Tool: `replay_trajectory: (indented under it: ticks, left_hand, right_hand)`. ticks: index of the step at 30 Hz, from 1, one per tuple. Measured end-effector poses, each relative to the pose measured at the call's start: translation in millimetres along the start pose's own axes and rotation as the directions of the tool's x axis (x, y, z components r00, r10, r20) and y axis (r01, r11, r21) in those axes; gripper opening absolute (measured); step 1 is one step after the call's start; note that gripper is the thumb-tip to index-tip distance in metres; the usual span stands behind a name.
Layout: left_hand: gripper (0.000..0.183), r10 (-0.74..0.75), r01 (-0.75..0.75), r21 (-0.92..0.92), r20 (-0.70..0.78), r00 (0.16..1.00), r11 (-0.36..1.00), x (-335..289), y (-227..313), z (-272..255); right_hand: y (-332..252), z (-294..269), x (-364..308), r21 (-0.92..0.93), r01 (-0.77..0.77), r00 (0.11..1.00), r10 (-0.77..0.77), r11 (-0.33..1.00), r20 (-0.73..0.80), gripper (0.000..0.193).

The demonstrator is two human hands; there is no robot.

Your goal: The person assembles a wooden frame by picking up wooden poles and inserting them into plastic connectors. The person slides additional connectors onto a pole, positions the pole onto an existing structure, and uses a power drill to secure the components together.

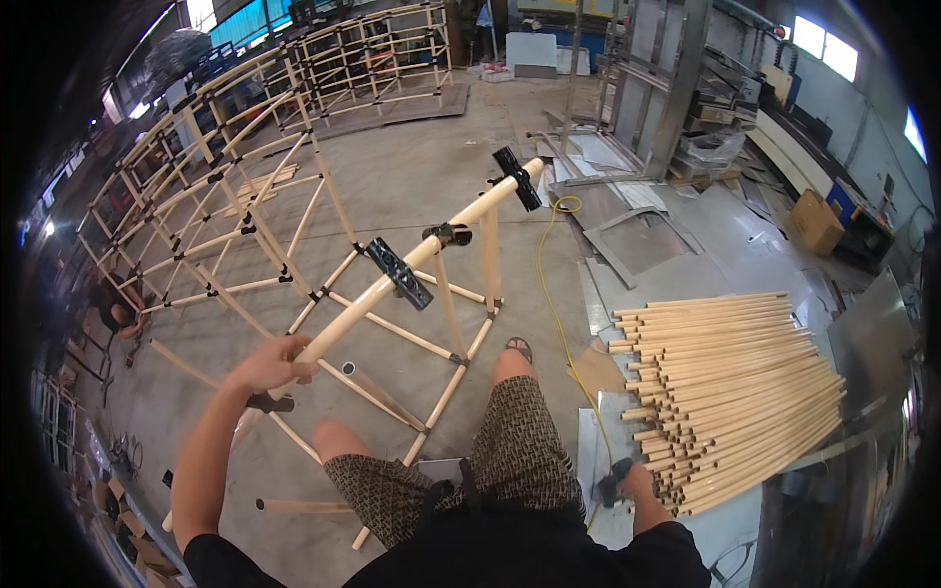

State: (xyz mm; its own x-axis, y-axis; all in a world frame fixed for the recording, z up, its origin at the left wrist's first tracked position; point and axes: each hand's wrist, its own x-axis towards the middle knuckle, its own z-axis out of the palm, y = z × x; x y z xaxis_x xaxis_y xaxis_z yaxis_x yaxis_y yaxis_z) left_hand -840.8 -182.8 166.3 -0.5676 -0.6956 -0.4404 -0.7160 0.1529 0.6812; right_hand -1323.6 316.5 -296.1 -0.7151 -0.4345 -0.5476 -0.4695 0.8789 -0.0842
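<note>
My left hand [270, 365] is closed around the near end of a long cream pipe [358, 306], which slants up and away to the right. Black metal joint clamps sit along this pipe: one [400, 273] near its middle, a smaller one [448, 234] beyond it, and another [517, 178] at the far end. Cream uprights link it to the lower frame [392, 333]. Low on the right, my right hand [642, 483] grips a dark handheld tool [616, 482], partly hidden by the hand, beside the pipe stack. Its exact kind is unclear.
A large stack of cream pipes [730, 392] lies at the right. A yellow hose [554, 294] crosses the floor beside me. Assembled pipe racks [211, 196] stand at left and back. Another person [120, 312] is at the far left. Metal sheets [637, 245] lie beyond the stack.
</note>
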Motion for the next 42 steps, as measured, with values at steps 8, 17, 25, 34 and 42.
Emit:
replay_trajectory:
  ticks: [8, 17, 25, 34, 42]
  left_hand:
    - [0.047, -0.195, 0.182, -0.116, -0.107, 0.975, 0.976, 17, 2, 22]
    - [0.037, -0.149, 0.178, 0.046, -0.371, 0.917, 0.983, 24, -3, 49]
    - [0.031, -0.200, 0.269, 0.046, -0.550, 0.811, 0.962, 38, 5, 72]
    - [0.029, -0.260, 0.288, -0.056, -0.617, 0.743, 0.956, 50, -1, 77]
    - [0.026, -0.283, 0.183, -0.220, -0.640, 0.714, 0.958, 64, -5, 68]
  right_hand:
    - [-112, -59, 165, 0.083, 0.110, 0.975, -0.092, 0.990, -0.204, 0.079]
    - [-241, -85, 283, -0.079, 0.251, 0.959, -0.259, 0.965, -0.115, 0.065]
    - [-294, -84, 332, -0.263, 0.393, 0.918, -0.394, 0.881, 0.050, 0.051]
    - [-311, -128, 329, -0.272, 0.376, 0.926, -0.345, 0.886, 0.154, 0.043]
    - [-344, -115, 324, -0.288, 0.413, 0.908, -0.416, 0.864, 0.055, 0.031]
